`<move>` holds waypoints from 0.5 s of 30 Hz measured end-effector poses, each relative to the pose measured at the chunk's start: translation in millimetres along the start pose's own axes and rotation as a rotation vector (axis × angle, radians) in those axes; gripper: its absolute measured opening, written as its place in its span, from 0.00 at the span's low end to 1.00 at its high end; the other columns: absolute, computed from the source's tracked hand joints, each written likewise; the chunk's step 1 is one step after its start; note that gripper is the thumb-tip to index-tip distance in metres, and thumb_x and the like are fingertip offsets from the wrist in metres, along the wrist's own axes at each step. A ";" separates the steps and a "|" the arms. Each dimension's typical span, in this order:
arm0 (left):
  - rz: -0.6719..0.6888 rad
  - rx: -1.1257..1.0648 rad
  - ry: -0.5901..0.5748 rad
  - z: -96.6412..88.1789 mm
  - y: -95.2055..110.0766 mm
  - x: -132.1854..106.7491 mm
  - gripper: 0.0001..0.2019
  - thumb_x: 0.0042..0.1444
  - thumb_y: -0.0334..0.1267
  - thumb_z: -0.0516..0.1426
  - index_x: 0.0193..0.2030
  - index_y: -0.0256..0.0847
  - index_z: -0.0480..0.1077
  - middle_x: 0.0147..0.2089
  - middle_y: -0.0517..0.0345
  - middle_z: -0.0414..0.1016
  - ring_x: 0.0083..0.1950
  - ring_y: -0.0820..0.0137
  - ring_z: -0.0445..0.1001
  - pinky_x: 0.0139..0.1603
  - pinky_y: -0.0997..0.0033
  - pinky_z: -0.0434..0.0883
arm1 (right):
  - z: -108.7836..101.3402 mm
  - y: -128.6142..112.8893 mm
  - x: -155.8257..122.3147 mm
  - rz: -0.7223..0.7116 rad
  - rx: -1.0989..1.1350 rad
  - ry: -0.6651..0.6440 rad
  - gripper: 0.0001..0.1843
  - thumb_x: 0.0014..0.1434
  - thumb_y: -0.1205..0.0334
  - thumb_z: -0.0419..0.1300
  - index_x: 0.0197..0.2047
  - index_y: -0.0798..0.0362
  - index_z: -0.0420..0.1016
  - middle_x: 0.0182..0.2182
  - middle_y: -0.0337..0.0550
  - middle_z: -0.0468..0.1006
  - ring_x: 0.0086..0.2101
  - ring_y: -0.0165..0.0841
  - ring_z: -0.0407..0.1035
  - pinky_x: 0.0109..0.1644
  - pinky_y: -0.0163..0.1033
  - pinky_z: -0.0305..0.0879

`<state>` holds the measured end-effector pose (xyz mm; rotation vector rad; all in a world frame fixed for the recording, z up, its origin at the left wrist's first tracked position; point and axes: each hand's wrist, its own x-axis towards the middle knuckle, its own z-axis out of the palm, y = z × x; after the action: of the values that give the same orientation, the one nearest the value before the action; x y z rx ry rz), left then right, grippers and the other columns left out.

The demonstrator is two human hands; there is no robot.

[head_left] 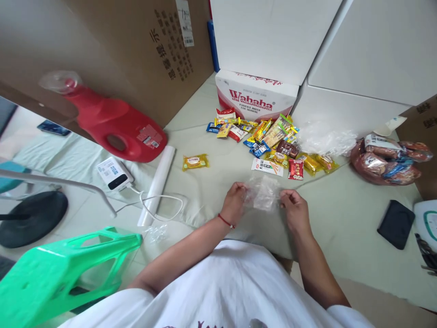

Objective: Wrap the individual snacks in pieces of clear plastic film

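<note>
A clear plastic bag (265, 193) is stretched between my two hands, low over the cloth-covered surface. My left hand (235, 200), with a red string bracelet at the wrist, pinches the bag's left side. On the opposite side my right hand (294, 209) has its fingers closed on the bag's edge. Just beyond the bag lie a white snack packet (267, 166) and a red packet (295, 169). Behind these is a pile of small wrapped snacks (273, 134). One yellow-wrapped snack (195, 161) lies apart on the left.
Crumpled clear plastic bags (326, 139) and a bag of packaged food (385, 159) are at the right. A Wahaha carton (256, 98) stands behind the snacks. To the left are a red jug (116, 123), a white roll (157, 187), a cabled white device (114, 174) and a green stool (68, 269).
</note>
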<state>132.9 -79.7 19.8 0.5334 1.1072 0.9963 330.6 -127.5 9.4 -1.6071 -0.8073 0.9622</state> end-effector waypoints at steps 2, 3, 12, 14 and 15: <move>-0.086 -0.127 0.020 -4.5 6.4 7.6 0.09 0.56 0.38 0.63 0.36 0.44 0.65 0.40 0.58 0.76 0.44 0.68 0.77 0.47 0.62 0.78 | -2.6 5.1 4.3 0.053 0.123 0.033 0.18 0.51 0.45 0.69 0.34 0.52 0.76 0.26 0.35 0.71 0.25 0.28 0.61 0.29 0.35 0.61; -0.108 -0.158 0.023 -6.4 9.3 11.0 0.09 0.56 0.37 0.63 0.36 0.44 0.65 0.39 0.58 0.76 0.44 0.67 0.78 0.47 0.60 0.79 | -4.5 7.4 4.9 0.075 0.152 0.046 0.19 0.49 0.46 0.70 0.33 0.51 0.75 0.25 0.34 0.69 0.25 0.28 0.60 0.28 0.34 0.60; 0.027 -0.078 0.128 -6.6 24.8 27.6 0.12 0.51 0.41 0.67 0.34 0.42 0.67 0.30 0.64 0.71 0.32 0.73 0.72 0.31 0.74 0.71 | -40.8 4.9 11.7 -0.005 -0.021 0.373 0.21 0.53 0.43 0.66 0.36 0.52 0.73 0.30 0.37 0.72 0.28 0.29 0.61 0.31 0.35 0.61; 0.071 -0.021 0.126 -7.4 27.5 26.7 0.14 0.47 0.41 0.69 0.34 0.40 0.71 0.31 0.64 0.71 0.31 0.76 0.68 0.29 0.77 0.66 | -50.4 -5.6 10.1 -0.047 -0.181 0.441 0.20 0.55 0.43 0.65 0.37 0.53 0.75 0.30 0.38 0.73 0.29 0.30 0.62 0.33 0.36 0.62; 0.083 0.007 0.116 -7.2 28.0 25.2 0.15 0.45 0.42 0.70 0.33 0.40 0.72 0.31 0.64 0.71 0.31 0.77 0.67 0.29 0.77 0.65 | -51.1 -12.3 6.7 -0.090 -0.260 0.454 0.20 0.57 0.43 0.64 0.37 0.53 0.75 0.29 0.38 0.73 0.29 0.30 0.63 0.35 0.37 0.62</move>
<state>118.0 -45.1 26.8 0.5361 1.1999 1.1075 378.8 -140.9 26.8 -1.9008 -0.6971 0.4105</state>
